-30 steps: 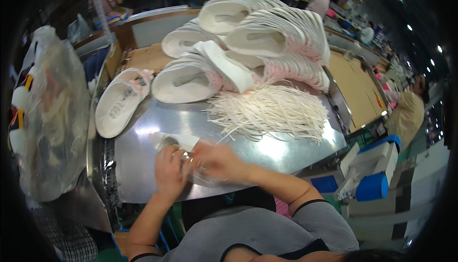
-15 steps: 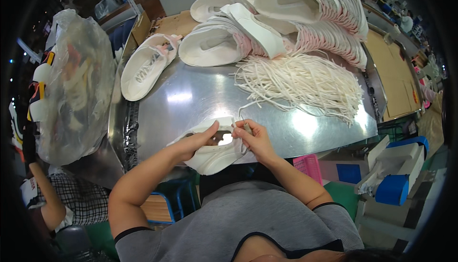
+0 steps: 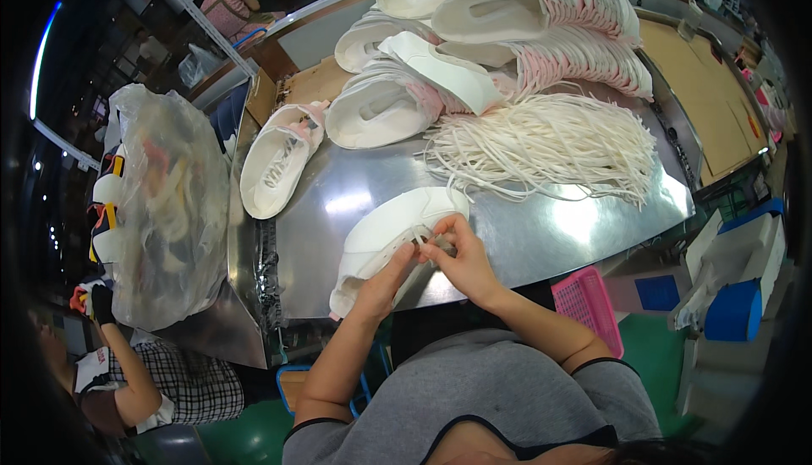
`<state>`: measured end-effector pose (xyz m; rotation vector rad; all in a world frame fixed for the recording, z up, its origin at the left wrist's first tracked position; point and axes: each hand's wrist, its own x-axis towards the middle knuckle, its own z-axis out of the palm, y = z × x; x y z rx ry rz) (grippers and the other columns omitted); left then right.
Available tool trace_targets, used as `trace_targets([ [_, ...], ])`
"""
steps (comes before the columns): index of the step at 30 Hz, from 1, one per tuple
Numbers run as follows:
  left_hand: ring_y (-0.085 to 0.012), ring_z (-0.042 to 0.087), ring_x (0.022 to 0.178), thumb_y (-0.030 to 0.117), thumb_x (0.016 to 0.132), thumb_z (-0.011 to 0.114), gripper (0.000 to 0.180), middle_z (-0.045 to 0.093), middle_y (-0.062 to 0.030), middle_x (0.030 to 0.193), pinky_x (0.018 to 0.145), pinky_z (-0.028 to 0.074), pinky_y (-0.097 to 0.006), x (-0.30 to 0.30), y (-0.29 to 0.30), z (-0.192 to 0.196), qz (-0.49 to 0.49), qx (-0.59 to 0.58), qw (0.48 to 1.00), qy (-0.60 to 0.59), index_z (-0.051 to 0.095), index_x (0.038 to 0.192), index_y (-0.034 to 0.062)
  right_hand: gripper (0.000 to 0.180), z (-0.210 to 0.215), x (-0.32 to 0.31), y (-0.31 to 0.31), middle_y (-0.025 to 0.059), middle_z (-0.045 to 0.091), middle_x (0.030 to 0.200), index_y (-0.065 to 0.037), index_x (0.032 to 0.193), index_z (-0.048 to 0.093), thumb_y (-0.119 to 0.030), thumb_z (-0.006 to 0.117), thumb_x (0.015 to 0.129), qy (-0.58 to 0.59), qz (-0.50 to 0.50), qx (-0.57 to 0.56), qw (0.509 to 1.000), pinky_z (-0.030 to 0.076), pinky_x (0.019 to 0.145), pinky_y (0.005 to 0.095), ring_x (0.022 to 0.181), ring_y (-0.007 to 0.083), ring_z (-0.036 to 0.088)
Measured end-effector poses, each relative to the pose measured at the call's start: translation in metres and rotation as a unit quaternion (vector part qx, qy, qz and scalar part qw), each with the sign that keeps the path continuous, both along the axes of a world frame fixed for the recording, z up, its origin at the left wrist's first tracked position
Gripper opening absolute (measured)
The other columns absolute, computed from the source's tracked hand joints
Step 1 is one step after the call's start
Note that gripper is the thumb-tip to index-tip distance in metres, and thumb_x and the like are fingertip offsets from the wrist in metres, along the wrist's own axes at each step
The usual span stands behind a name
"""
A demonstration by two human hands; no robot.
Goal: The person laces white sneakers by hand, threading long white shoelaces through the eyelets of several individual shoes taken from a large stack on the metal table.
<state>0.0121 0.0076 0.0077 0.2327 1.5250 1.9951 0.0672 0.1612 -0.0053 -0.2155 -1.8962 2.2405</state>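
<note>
in the head view, a white shoe upper [image 3: 385,232] is held at the near edge of the metal table [image 3: 338,179]. its side is gripped by the nearly closed left hand [image 3: 385,283]; at its lace holes, a small, unclear item [image 3: 446,247] is pinched by the curled right hand [image 3: 465,270]. white laces [image 3: 541,143] are heaped beyond.

A shiny metal surface [image 3: 518,247] carries stacked white shoe uppers [image 3: 529,21] toward its far edge — a heap of loose white laces [image 3: 550,145] in front of them, nearer the right edge — and one laced upper [image 3: 269,186] by the left edge.
</note>
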Motion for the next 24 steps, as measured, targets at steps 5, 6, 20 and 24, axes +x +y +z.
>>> trace_targets([
  [5, -0.0133, 0.064, 0.094, 0.022, 0.096, 0.064, 0.028, 0.068, -0.0071, 0.104, 0.081, 0.052, -0.026, 0.0, 0.006, -0.001, 0.06, -0.071, 0.995, -0.028, 0.066, 0.115, 0.0021, 0.025, 0.001, 0.004, 0.001, 0.0064, 0.07, 0.083, -0.006, 0.106, 0.043, -0.007, 0.064, 0.093, -0.038, 0.009, 0.04, 0.998, 0.047, 0.067, 0.0221, 0.078, 0.0083, 0.063],
  [6, -0.0133, 0.064, 0.094, 0.022, 0.096, 0.064, 0.028, 0.068, -0.0071, 0.104, 0.081, 0.052, -0.026, 0.004, 0.006, -0.004, 0.061, -0.068, 0.995, -0.034, 0.066, 0.115, 0.0021, 0.026, 0.005, 0.006, 0.003, 0.0063, 0.07, 0.082, -0.005, 0.107, 0.042, -0.007, 0.064, 0.093, -0.055, 0.027, 0.066, 0.996, 0.048, 0.067, 0.0227, 0.078, 0.0085, 0.062],
  [20, -0.0135, 0.065, 0.091, 0.015, 0.096, 0.064, 0.02, 0.069, -0.0059, 0.102, 0.08, 0.052, -0.027, 0.015, 0.001, -0.016, 0.104, -0.088, 0.988, 0.068, 0.068, 0.11, 0.0014, 0.014, 0.015, 0.016, 0.021, 0.0109, 0.07, 0.091, 0.0, 0.109, 0.051, -0.009, 0.055, 0.099, -0.068, 0.094, 0.125, 0.985, 0.049, 0.064, 0.0261, 0.07, 0.0128, 0.062],
  [24, -0.0199, 0.068, 0.089, 0.016, 0.093, 0.064, 0.019, 0.071, -0.0094, 0.099, 0.078, 0.053, -0.032, 0.025, 0.005, 0.02, 0.071, -0.356, 0.787, 0.498, 0.069, 0.107, 0.0029, 0.018, 0.015, 0.005, 0.016, 0.0193, 0.07, 0.089, 0.0, 0.11, 0.047, -0.007, 0.055, 0.096, -0.023, 0.046, 0.308, 0.95, 0.052, 0.064, 0.0349, 0.072, 0.029, 0.066],
])
